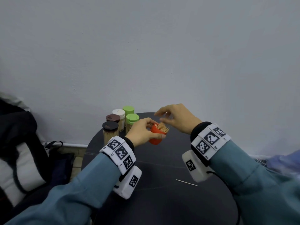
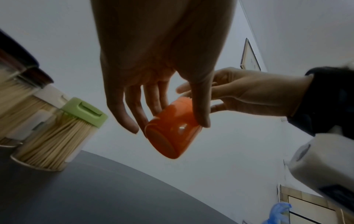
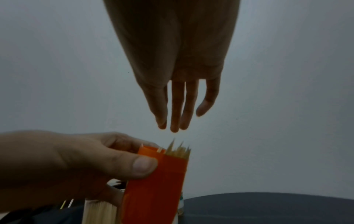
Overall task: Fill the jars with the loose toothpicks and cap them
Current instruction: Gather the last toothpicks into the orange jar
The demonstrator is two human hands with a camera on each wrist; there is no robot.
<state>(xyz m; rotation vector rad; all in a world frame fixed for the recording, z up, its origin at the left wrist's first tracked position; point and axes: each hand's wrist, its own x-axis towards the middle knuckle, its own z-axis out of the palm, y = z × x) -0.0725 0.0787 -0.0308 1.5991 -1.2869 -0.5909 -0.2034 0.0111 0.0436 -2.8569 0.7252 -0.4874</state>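
Note:
My left hand [image 1: 142, 132] grips an orange jar [image 1: 157, 135] above the dark round table [image 1: 162, 200], tilted to the right, with a bunch of toothpicks [image 1: 163, 127] sticking out of its mouth. From below, the left wrist view has the thumb and fingers around the orange jar [image 2: 172, 128]. My right hand [image 1: 175, 117] hovers just above the toothpick tips with straight, relaxed fingers [image 3: 176, 109] and holds nothing. In the right wrist view the orange jar [image 3: 155, 188] and toothpicks [image 3: 178, 149] sit just under the fingertips. One loose toothpick [image 1: 186, 182] lies on the table near me.
Several capped jars full of toothpicks stand at the table's far left: two with green caps [image 1: 132, 118], one white [image 1: 118, 113], two dark brown [image 1: 110, 125]. A dark bag [image 1: 19, 143] sits left of the table. A pale wall rises behind.

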